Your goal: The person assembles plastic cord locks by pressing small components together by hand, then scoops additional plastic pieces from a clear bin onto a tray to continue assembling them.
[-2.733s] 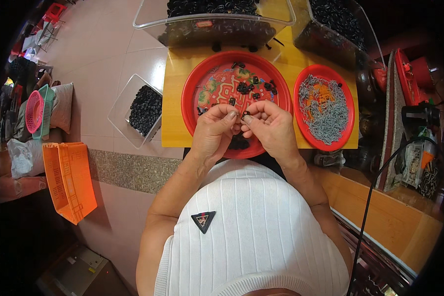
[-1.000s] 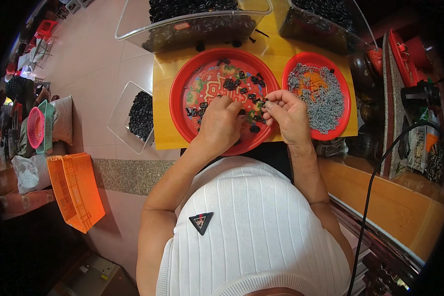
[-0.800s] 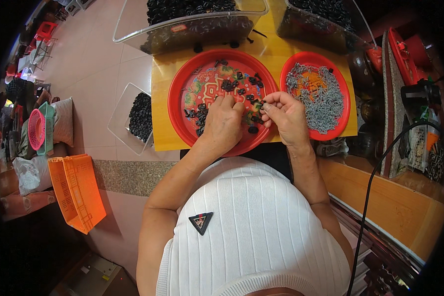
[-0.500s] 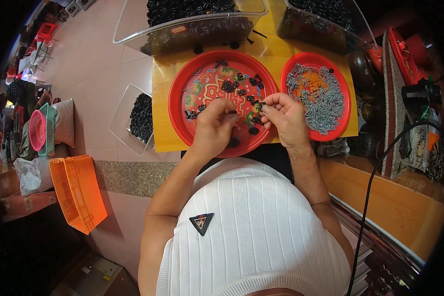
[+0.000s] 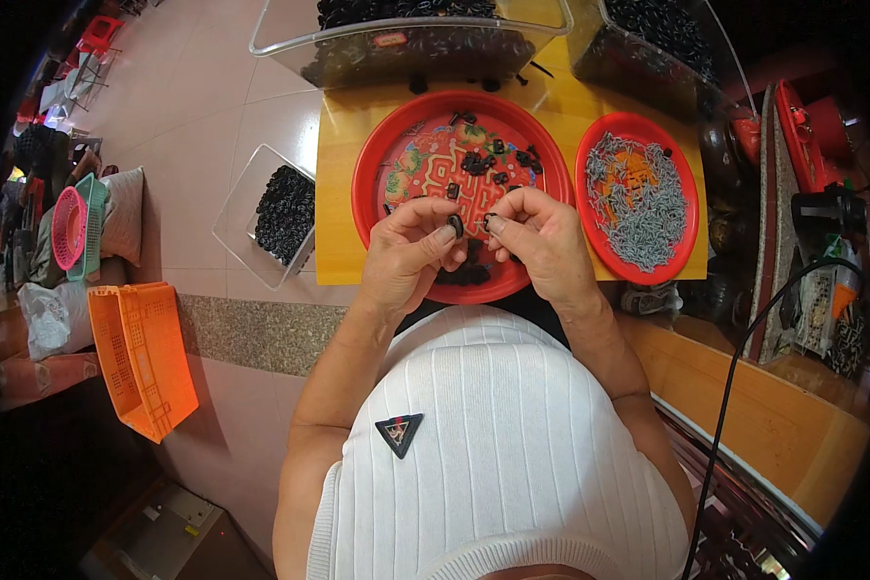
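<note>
Over the near half of a round red tray [image 5: 367, 184], both of my hands are raised close together. Between thumb and fingers, my left hand [image 5: 406, 247] pinches a small black ring-like part [image 5: 455, 225]. A second small black part [image 5: 490, 223] is pinched in the fingertips of my right hand [image 5: 543, 244]; its exact shape is too small to tell. The two parts are a short gap apart. Loose black parts [image 5: 476, 162] lie scattered and in little piles on the tray's patterned bottom. Some near the front edge are partly hidden by my hands.
Right of the tray, a red oval plate [image 5: 690, 193] holds many grey screws [image 5: 648, 227]. Clear plastic bins [image 5: 425, 39] of black parts stand at the yellow table's [image 5: 338, 261] back. Left lie another clear bin [image 5: 232, 227] and an orange crate [image 5: 145, 358]. A black cable [image 5: 720, 416] hangs right.
My left hand has turned its fingers inward, and the black ring-like part now shows in its pinch. Both hands have come closer together. The whole view has shifted slightly.
</note>
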Action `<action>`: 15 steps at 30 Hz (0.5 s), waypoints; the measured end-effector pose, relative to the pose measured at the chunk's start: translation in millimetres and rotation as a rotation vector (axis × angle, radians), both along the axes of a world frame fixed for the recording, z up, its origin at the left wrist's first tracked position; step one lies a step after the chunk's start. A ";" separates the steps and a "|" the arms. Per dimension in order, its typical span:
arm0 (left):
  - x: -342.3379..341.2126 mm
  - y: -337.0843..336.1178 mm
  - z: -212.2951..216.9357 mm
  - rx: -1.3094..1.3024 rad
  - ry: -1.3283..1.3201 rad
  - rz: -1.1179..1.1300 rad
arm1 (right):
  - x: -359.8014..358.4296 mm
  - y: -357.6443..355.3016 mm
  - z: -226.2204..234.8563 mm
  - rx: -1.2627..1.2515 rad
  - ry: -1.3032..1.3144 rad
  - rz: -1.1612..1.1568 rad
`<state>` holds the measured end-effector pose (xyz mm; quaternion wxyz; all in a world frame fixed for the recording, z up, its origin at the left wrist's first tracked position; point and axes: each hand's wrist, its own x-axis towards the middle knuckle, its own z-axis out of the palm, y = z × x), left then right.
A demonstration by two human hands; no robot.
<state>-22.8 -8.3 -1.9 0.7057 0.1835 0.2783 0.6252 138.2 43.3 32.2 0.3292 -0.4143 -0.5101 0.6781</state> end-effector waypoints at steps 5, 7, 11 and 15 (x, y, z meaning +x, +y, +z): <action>-0.7 -2.7 -0.7 0.027 0.024 -0.001 | -4.2 -1.9 4.2 0.003 0.016 0.000; 0.0 -3.6 0.4 0.026 0.051 0.005 | -6.3 -3.9 7.4 -0.004 -0.015 -0.017; -0.1 -4.1 0.5 0.020 0.061 0.005 | -8.4 -5.4 9.1 -0.011 -0.047 -0.046; 0.5 -4.6 -0.9 0.046 0.087 -0.009 | -8.7 -5.9 9.1 0.010 -0.051 -0.057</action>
